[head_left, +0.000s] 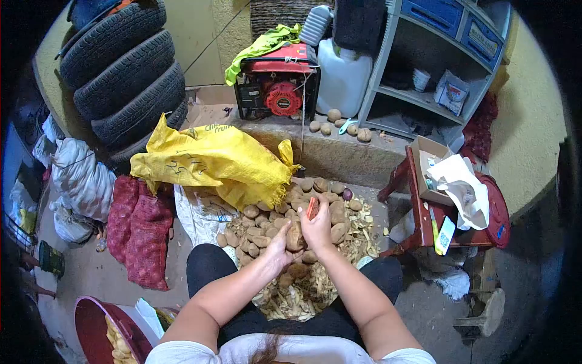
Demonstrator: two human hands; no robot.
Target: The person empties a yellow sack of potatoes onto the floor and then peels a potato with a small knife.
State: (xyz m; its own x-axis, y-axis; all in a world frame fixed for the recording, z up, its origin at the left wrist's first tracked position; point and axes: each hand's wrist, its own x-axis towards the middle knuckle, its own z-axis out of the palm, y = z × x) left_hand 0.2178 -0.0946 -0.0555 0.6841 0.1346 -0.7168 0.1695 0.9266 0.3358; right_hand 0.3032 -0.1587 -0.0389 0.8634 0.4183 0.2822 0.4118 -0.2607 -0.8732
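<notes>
My left hand (279,250) is closed round a brown potato (295,239), held over the heap between my knees. Close against the potato's other side is my right hand (317,225), its fingers wrapped round a red-handled tool (312,207); the working end is hidden. Unpeeled potatoes (257,233) lie piled just beyond and to the left of my hands. Pale potato peels (297,303) are heaped below my hands and to the right of the pile. A small purple onion (347,194) rests at the pile's far edge.
A yellow sack (212,161) slumps behind the pile, with red mesh sacks (145,230) to its left. Peeled potatoes fill part of a maroon tub (91,321) at lower left. At right stands a small red table (418,209); a generator (279,88) sits on the step.
</notes>
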